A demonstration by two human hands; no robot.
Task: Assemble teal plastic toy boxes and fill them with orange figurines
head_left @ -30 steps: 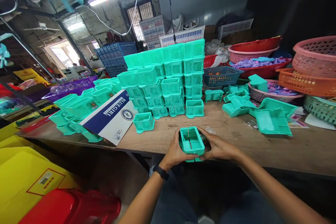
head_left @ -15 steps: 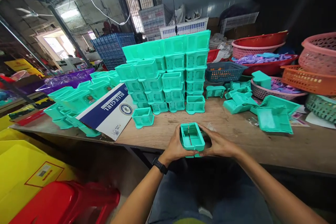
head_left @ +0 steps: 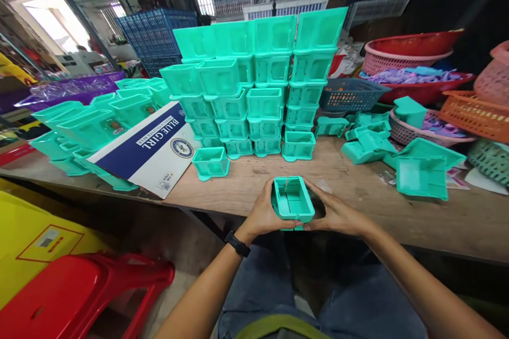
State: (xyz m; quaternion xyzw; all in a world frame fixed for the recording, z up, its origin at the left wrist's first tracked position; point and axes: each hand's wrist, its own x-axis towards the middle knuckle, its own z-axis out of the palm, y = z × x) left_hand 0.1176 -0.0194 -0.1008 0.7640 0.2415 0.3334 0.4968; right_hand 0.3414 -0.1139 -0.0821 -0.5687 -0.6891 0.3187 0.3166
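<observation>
Between my two hands is a green open-topped plastic box (head_left: 295,200), held at the front edge of the wooden table. My left hand (head_left: 263,213) grips its left side, with the thumb along the near face. On the right side, my right hand (head_left: 336,212) curls round it, its thumb also at the near face. Both hands' far fingers are partly hidden by the box. A similar small green box (head_left: 210,162) stands alone on the table, a little beyond my left hand. Behind it rises a stack of green boxes (head_left: 264,103), several layers high.
A "BLUE GIRL" carton panel (head_left: 149,148) leans beside more green boxes (head_left: 83,127) at left. Loose green plastic parts (head_left: 422,177) lie at right, near coloured baskets (head_left: 477,116). A red stool (head_left: 59,291) and yellow box (head_left: 35,233) stand at lower left.
The view has tilted down and come closer to the table. Both hands keep their hold on the green box, which shows little movement.
</observation>
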